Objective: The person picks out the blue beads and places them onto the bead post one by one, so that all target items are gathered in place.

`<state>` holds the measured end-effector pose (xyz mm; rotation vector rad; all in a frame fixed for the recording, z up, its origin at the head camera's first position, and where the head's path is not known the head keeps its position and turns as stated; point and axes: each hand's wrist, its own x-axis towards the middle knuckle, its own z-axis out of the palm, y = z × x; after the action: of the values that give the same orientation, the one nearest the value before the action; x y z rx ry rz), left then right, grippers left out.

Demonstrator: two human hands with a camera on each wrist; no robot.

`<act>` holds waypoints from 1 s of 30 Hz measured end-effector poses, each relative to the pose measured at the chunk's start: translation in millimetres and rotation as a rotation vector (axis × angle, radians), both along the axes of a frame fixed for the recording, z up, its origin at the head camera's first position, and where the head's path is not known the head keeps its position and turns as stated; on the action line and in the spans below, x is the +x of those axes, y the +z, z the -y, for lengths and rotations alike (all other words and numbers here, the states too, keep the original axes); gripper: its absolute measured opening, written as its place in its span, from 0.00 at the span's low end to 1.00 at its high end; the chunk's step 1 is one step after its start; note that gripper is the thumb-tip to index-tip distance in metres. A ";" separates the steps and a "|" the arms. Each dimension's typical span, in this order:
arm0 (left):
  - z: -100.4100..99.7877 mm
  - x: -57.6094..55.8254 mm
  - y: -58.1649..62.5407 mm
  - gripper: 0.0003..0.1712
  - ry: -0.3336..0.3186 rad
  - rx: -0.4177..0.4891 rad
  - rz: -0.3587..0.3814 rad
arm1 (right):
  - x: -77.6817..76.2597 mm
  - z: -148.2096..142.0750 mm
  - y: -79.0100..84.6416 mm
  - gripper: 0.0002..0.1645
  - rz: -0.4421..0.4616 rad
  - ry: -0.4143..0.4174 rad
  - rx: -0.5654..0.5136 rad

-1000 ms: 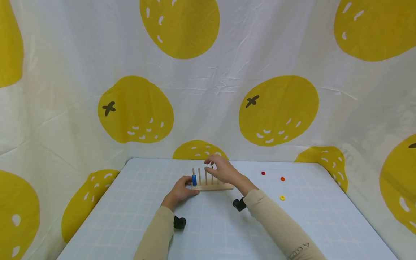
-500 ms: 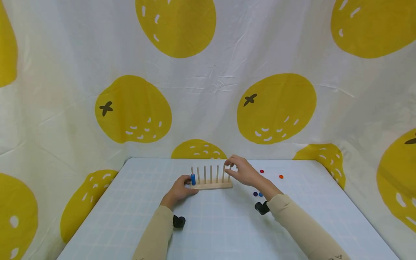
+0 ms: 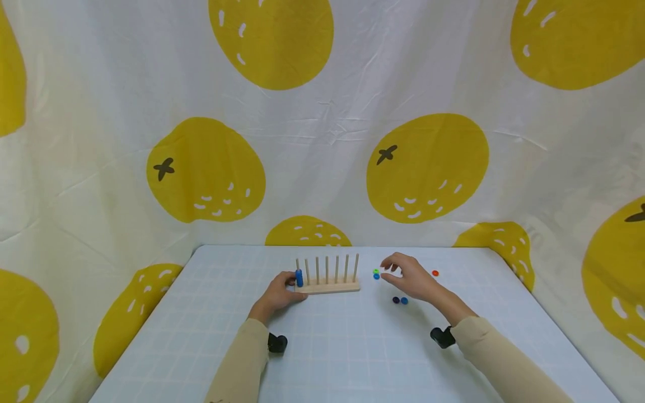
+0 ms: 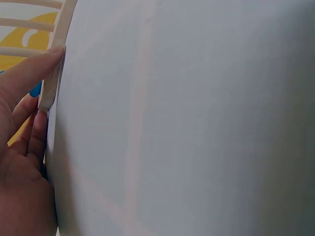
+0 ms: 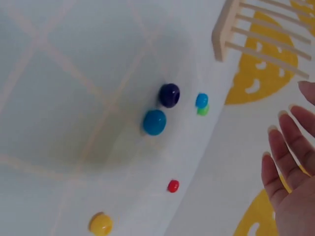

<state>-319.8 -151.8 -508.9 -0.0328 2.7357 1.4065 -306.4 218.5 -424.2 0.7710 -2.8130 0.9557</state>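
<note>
My left hand grips the left end of a wooden peg rack, its thumb along the front of the base and its fingers behind. Blue beads sit on the leftmost peg; the other upright pegs are bare. To the right of the rack my right hand hovers over the table, fingers spread and holding nothing. Just left of its fingertips lie a green bead and a blue bead. Below it are a dark purple bead and another blue bead.
An orange bead lies right of the right hand. The right wrist view shows a yellow bead and a red bead on the pale checked tablecloth. A curtain with yellow fruit hangs behind the table.
My right hand has moved right, from over the middle pegs past the rack's right end to above the loose beads. The left hand keeps its grip on the rack.
</note>
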 end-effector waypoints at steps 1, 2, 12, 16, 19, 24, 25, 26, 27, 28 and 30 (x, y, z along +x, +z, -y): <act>-0.1 0.0 0.1 0.41 0.001 0.002 0.001 | 0.7 -4.4 -1.7 0.14 0.002 -0.005 0.003; -0.2 0.0 0.2 0.41 0.001 0.004 0.001 | 1.5 -8.5 -3.6 0.14 0.001 -0.009 0.008; 1.0 -0.9 -0.8 0.41 -0.008 0.001 -0.002 | 9.6 -36.1 -20.6 0.16 0.084 -0.058 0.042; 1.0 -1.3 -1.2 0.42 -0.006 0.006 0.004 | 11.5 -42.3 -26.8 0.16 0.136 -0.079 0.060; 0.8 -0.9 -0.4 0.42 -0.007 0.009 0.004 | 11.9 -46.8 -31.2 0.15 0.178 -0.082 0.057; 0.7 -0.7 0.5 0.42 -0.005 0.009 0.011 | 13.6 -52.1 -34.2 0.16 0.213 -0.071 0.063; 0.9 -0.9 0.2 0.42 -0.005 0.007 0.012 | 13.8 -52.6 -35.2 0.15 0.219 -0.068 0.068; 1.0 -1.0 -0.1 0.42 -0.003 0.009 0.014 | 13.9 -53.4 -36.5 0.15 0.223 -0.063 0.077; 1.1 -1.0 -0.5 0.42 0.000 0.010 0.016 | 14.2 -53.9 -37.7 0.15 0.230 -0.059 0.085; 1.3 -1.0 -0.8 0.42 0.000 0.011 0.015 | 14.4 -54.2 -39.1 0.15 0.240 -0.060 0.089; 1.5 -0.7 -1.2 0.41 -0.005 0.016 0.007 | 14.5 -55.0 -42.4 0.14 0.253 -0.061 0.100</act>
<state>-320.5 -153.3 -510.1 -0.0301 2.7170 1.4244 -291.9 273.5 -466.7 0.6089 -3.1024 0.9726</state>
